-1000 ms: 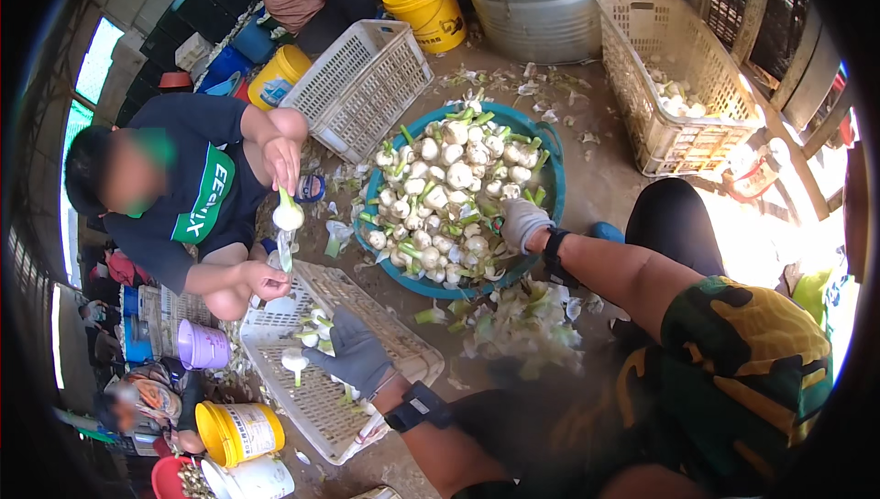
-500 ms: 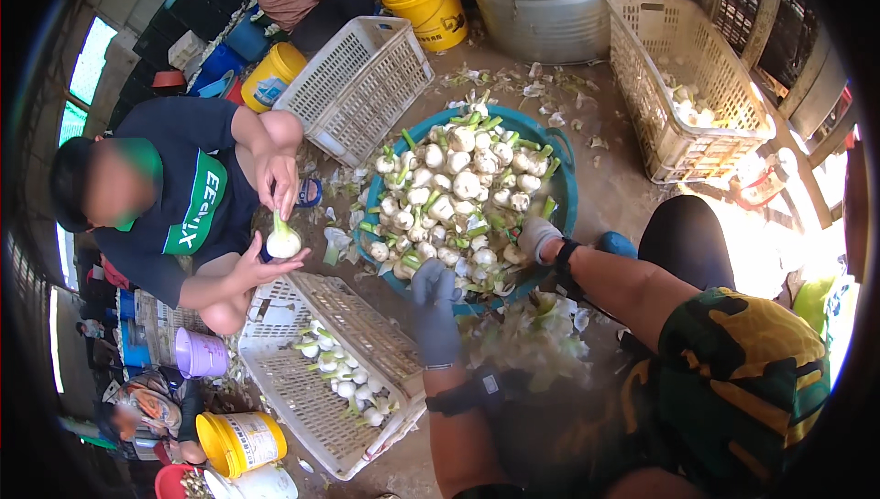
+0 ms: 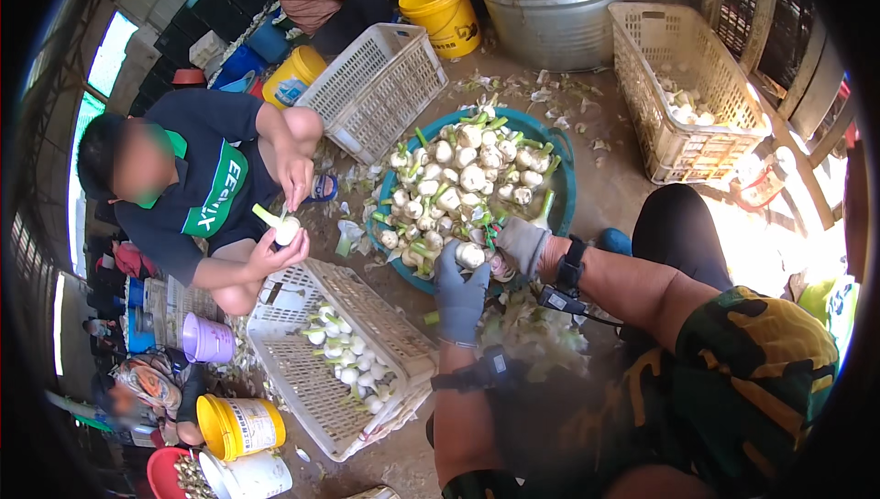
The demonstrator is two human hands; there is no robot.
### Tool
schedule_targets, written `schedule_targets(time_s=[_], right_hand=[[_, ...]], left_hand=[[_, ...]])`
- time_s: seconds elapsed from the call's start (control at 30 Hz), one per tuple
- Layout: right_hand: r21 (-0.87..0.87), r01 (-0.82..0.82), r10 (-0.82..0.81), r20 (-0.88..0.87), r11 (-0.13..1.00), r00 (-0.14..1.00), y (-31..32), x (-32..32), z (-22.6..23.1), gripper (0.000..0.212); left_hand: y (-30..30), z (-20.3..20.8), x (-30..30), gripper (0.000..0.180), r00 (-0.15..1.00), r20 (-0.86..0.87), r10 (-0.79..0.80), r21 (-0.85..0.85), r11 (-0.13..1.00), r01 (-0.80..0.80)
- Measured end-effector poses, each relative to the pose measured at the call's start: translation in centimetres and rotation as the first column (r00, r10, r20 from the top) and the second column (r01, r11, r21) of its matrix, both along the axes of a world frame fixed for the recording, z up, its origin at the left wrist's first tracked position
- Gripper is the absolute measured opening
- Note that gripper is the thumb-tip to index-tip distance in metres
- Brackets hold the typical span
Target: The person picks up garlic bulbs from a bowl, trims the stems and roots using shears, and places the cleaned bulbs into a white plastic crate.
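Note:
A wide teal tub (image 3: 570, 189) before me is heaped with fresh garlic bulbs (image 3: 449, 197), many with green stem stubs. My left hand (image 3: 460, 296), in a grey glove, closes its fingers round a white garlic bulb (image 3: 470, 255) at the tub's near edge. Just right of that bulb is my right hand (image 3: 524, 244), also gloved, its fingers closed. A small red-and-green tool (image 3: 493, 235) shows at its fingertips; most of it is hidden. A longer green-stemmed garlic bulb (image 3: 544, 215) lies just beyond the right hand.
At left a co-worker (image 3: 197, 178) holds a trimmed garlic bulb (image 3: 287, 230) over a white crate (image 3: 293, 384) partly filled with bulbs. Another crate (image 3: 376, 87) and a yellow bucket (image 3: 442, 18) stand beyond. A crate (image 3: 706, 151) sits at right. Peelings (image 3: 536, 334) litter the floor.
My left hand has taken hold of a garlic bulb and moved slightly up and right. My right hand has come left toward it, with the small tool now showing. The co-worker's bulb has tilted.

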State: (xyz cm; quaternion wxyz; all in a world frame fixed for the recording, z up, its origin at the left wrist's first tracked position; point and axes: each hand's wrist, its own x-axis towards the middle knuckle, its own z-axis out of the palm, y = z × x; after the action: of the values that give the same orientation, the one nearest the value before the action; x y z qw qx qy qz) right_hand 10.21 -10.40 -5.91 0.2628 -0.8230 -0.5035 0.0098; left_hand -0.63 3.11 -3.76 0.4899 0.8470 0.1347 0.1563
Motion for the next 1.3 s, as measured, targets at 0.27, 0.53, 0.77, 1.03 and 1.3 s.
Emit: schedule_targets(time_s=[0.27,0.53,0.77,1.03,1.3], right_hand=[[-0.132,0.001,0.011,0.089,0.991,0.996,-0.7,-0.6,1.7,0.028],[0.207,0.324,-0.185,-0.500,0.923,0.846,-0.1,-3.2,3.2,0.014],[0.011,0.111,-0.110,-0.070,0.994,0.992,-0.3,-2.7,2.5,0.017],[-0.101,0.028,-0.011,0.166,0.994,0.986,0.7,-4.1,1.6,0.021],[-0.208,-0.046,0.087,0.196,0.977,0.977,-0.6,-2.2,1.9,0.022]], left_hand=[[0.0,-0.7,-1.3,0.051,0.996,0.092,-0.001,-0.265,0.964,0.026],[-0.4,1.1,-2.4,0.026,0.992,-0.055,0.112,-0.936,0.340,-0.090],[-1.1,2.3,-1.9,0.032,0.999,0.032,-0.017,-0.617,0.787,0.033],[-0.3,-1.1,-0.9,0.038,0.954,0.184,0.235,-0.141,0.967,-0.211],[-0.7,1.9,-2.2,0.033,0.988,0.114,0.105,-0.724,0.690,0.010]])
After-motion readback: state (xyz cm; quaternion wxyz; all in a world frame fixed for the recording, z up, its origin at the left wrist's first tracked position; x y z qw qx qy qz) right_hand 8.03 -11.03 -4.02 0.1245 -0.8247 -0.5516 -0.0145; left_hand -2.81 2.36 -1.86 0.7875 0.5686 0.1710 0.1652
